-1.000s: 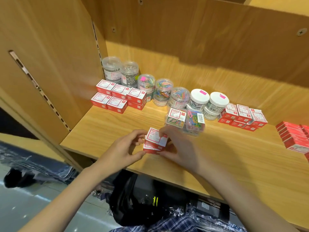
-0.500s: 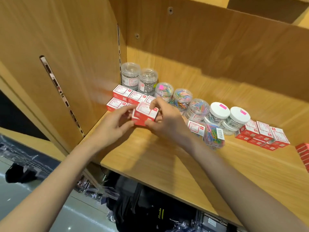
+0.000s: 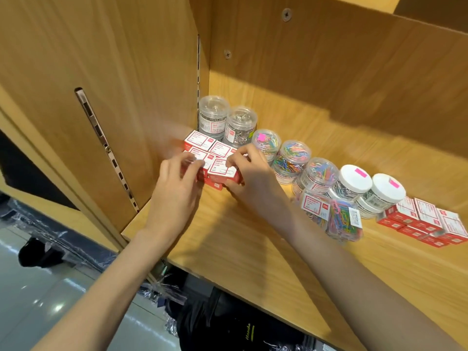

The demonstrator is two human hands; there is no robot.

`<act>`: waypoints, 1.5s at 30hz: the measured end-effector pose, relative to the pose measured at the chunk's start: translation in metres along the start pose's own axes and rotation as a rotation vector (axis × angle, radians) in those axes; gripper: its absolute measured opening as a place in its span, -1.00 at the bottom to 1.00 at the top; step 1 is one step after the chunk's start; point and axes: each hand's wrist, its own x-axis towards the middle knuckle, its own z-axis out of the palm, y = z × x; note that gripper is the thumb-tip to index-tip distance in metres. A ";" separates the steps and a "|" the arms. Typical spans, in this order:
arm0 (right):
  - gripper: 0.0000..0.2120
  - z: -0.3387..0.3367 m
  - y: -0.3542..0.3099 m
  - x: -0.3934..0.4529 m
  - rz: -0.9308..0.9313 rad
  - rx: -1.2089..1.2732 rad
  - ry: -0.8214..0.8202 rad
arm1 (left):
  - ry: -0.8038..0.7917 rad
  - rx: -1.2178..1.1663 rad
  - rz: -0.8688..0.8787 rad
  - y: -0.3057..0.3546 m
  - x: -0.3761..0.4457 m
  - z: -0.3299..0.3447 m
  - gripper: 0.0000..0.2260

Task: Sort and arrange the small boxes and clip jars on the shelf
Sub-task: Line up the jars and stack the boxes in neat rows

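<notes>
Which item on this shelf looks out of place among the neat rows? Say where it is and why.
The clear packs of coloured clips lie tumbled in front of the jar row, tilted rather than upright, outside any row. The red boxes at the right sit a little askew. Both hands, left hand and right hand, hold red boxes at the left group.

The row of clip jars (image 3: 291,158) runs along the back of the shelf (image 3: 228,244). Left and in front of the row lies a cluster of small boxes (image 3: 210,153), against the side panel (image 3: 101,84). In front of the row's middle lie two packets (image 3: 331,216). At its right end sits another group of boxes (image 3: 425,224).
</notes>
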 end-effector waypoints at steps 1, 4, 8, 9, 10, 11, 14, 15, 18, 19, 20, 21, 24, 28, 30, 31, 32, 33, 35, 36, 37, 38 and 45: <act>-0.74 0.001 0.000 0.001 -0.003 -0.004 0.004 | -0.004 -0.002 0.015 0.001 -0.003 0.002 -0.68; -0.74 0.009 -0.004 0.007 0.000 -0.016 0.001 | -0.025 0.002 -0.012 -0.005 -0.004 0.004 -0.65; -0.69 0.021 -0.006 0.016 -0.037 -0.078 0.000 | -0.058 0.015 -0.060 -0.012 -0.004 0.003 -0.57; -0.67 0.023 -0.005 0.017 -0.039 -0.089 -0.008 | -0.061 0.010 -0.062 -0.011 -0.004 0.003 -0.56; -0.66 0.024 -0.004 0.016 -0.041 -0.086 -0.014 | -0.058 0.001 -0.065 -0.010 -0.004 0.003 -0.56; -0.66 0.023 -0.003 0.015 -0.039 -0.063 -0.021 | -0.052 -0.013 -0.070 -0.010 -0.004 0.003 -0.55; -0.71 0.008 -0.002 0.005 0.014 0.048 -0.011 | -0.022 -0.057 -0.077 -0.009 -0.006 0.001 -0.57; -0.75 -0.002 -0.001 -0.001 0.040 0.072 -0.003 | -0.009 -0.065 -0.073 -0.008 -0.006 0.000 -0.59; -0.86 -0.043 0.014 -0.030 0.153 0.111 0.029 | 0.026 -0.090 -0.015 0.005 -0.005 -0.002 -0.65; -0.88 -0.059 0.021 -0.044 0.187 0.106 0.053 | 0.023 -0.114 0.022 0.014 -0.002 -0.001 -0.64; -0.88 -0.075 0.030 -0.058 0.212 0.084 0.092 | 0.015 -0.144 0.065 0.026 0.001 0.001 -0.64; -0.87 -0.089 0.040 -0.073 0.244 0.052 0.130 | 0.003 -0.176 0.114 0.040 0.004 0.005 -0.64; -0.85 -0.125 0.073 -0.121 0.401 -0.058 0.212 | -0.027 -0.268 0.259 0.092 0.012 0.021 -0.66; -0.78 -0.159 0.116 -0.176 0.580 -0.251 0.316 | -0.050 -0.416 0.395 0.162 0.009 0.043 -0.71; -0.61 -0.170 0.141 -0.193 0.666 -0.326 0.262 | -0.076 -0.488 0.431 0.190 0.000 0.049 -0.70; -0.52 -0.176 0.154 -0.198 0.703 -0.337 0.213 | -0.083 -0.510 0.451 0.201 -0.004 0.051 -0.68; -0.43 -0.183 0.165 -0.200 0.732 -0.326 0.150 | -0.089 -0.523 0.470 0.212 -0.008 0.052 -0.66; -0.37 -0.189 0.176 -0.200 0.758 -0.269 0.081 | -0.100 -0.531 0.485 0.221 -0.011 0.053 -0.65; -0.29 -0.200 0.187 -0.198 0.773 -0.086 -0.008 | -0.153 -0.530 0.507 0.239 -0.015 0.059 -0.62; -0.26 -0.200 0.191 -0.197 0.757 -0.034 -0.022 | -0.188 -0.526 0.507 0.250 -0.016 0.063 -0.59; -0.26 -0.198 0.192 -0.196 0.736 -0.022 -0.019 | -0.224 -0.518 0.495 0.260 -0.017 0.068 -0.56; -0.25 -0.193 0.193 -0.196 0.708 -0.038 0.004 | -0.255 -0.508 0.479 0.271 -0.018 0.074 -0.53; -0.29 -0.157 0.200 -0.198 0.711 -0.069 0.302 | -0.387 -0.613 0.131 0.310 -0.020 0.113 -0.42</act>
